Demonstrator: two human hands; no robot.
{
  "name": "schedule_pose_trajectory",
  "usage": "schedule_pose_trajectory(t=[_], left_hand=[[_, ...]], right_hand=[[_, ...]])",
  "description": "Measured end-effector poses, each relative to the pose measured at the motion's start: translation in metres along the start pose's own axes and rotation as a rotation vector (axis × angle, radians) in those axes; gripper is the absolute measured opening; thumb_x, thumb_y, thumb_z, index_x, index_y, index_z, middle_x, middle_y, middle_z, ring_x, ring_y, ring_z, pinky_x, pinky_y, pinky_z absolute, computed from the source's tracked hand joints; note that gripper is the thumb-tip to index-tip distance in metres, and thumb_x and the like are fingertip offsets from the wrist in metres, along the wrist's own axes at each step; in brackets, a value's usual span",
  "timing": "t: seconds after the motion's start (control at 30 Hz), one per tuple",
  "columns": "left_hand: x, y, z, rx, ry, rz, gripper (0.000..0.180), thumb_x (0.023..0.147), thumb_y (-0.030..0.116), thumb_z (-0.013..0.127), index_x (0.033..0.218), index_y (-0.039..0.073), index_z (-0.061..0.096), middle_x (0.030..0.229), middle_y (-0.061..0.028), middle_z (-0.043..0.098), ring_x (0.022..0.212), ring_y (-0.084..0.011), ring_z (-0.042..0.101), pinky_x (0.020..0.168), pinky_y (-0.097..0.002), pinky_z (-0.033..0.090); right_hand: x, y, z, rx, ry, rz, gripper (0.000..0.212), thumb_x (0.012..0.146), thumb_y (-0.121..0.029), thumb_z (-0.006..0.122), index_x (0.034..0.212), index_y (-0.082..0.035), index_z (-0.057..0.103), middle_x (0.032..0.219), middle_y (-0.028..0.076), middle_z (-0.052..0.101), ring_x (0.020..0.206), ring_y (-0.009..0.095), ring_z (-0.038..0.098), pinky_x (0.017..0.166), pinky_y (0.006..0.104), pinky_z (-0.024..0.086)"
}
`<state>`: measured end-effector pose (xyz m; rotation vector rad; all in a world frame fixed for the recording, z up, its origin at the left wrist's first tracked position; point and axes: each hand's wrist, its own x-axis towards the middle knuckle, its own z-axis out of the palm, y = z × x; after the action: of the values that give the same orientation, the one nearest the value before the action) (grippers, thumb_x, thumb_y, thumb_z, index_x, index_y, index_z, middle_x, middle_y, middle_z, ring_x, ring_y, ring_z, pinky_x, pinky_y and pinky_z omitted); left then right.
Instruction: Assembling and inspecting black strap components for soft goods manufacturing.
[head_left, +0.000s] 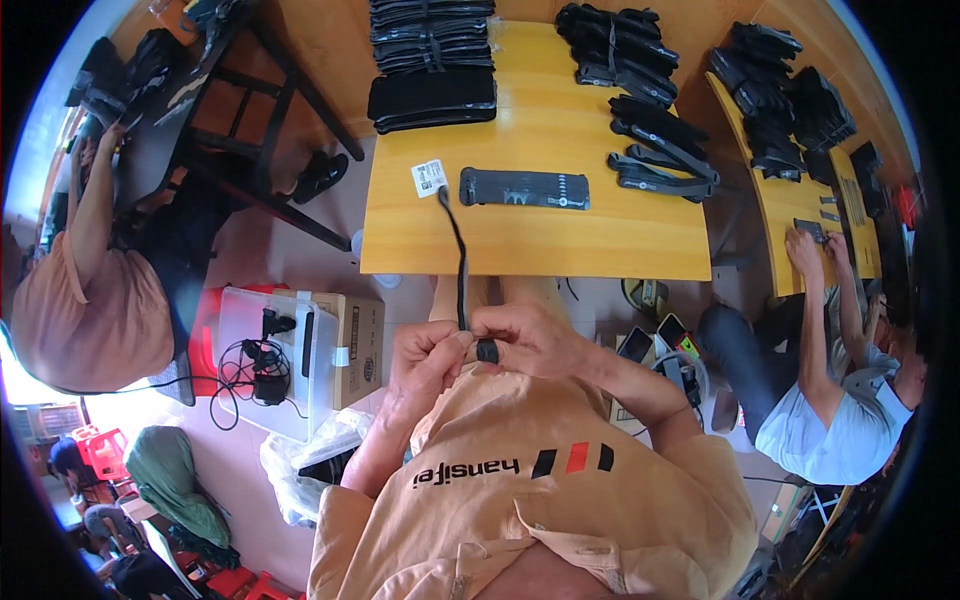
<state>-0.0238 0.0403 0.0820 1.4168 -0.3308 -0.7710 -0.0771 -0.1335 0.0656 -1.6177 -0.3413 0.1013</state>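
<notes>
A: Head view — what's w/ the hands?

B: Both closed on a thin black strap (460, 262), just below the near edge of the counter (540, 250). Left hand (425, 360) pinches it from the side, right hand (530, 338) pinches next to it, where a small black loop (487, 351) sits on the strap. Hands are touching each other.

A: And the rest of the strap?

B: Runs up from the hands onto the counter, far end lying by a white tag (429, 177). Just right of the tag a flat black band (524, 188) lies across the counter. Farther back on the counter: stacks of black bands (432, 60), plus looser black pieces (660, 140) to the right.

A: How'd it handle?

B: Prob. light & soft — it curves and droops off the counter edge, no stiffness. Looks like woven or rubbery stuff, so not fragile, not too slippery imo. Best grip is a fingertip pinch close to the loop, as now; held farther up it'd just flop.

A: Others around?

B: Yes, a person left of the counter, another right of it w/ hands on a second counter (790, 210).
</notes>
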Motion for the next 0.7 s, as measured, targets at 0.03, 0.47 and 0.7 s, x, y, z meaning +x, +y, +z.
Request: schedule_pose_trajectory(t=[0.03, 0.47, 0.7], left_hand=[[0.001, 0.0, 0.0, 0.011, -0.007, 0.002, 0.035, 0.085, 0.016, 0.053, 0.052, 0.006, 0.047, 0.047, 0.0022, 0.043, 0.04, -0.0035, 0.036, 0.038, -0.0199, 0.025], [0.009, -0.008, 0.01, -0.668, -0.171, -0.076, 0.034, 0.085, 0.016, 0.053, 0.053, 0.006, 0.045, 0.045, 0.0006, 0.043, 0.039, -0.0054, 0.036, 0.039, -0.0206, 0.025], [0.012, -0.007, 0.005, 0.317, -0.029, 0.077, 0.033, 0.092, 0.024, 0.049, 0.067, 0.002, 0.056, 0.051, 0.0004, 0.048, 0.046, -0.0049, 0.044, 0.041, -0.0194, 0.034]], right_hand=[[0.0, -0.004, -0.001, 0.15, -0.029, 0.09, 0.011, 0.086, -0.009, 0.051, 0.077, -0.001, 0.053, 0.064, 0.0, 0.054, 0.054, 0.004, 0.045, 0.048, 0.02, 0.034], [-0.003, 0.016, 0.011, 1.152, 0.111, 0.182, 0.02, 0.084, -0.011, 0.047, 0.067, -0.001, 0.052, 0.052, 0.007, 0.054, 0.04, 0.006, 0.044, 0.037, 0.0191, 0.031], [0.005, 0.013, 0.004, 0.428, 0.165, 0.216, 0.022, 0.084, -0.015, 0.047, 0.067, -0.002, 0.052, 0.051, 0.005, 0.052, 0.041, 0.006, 0.045, 0.037, 0.0186, 0.031]])
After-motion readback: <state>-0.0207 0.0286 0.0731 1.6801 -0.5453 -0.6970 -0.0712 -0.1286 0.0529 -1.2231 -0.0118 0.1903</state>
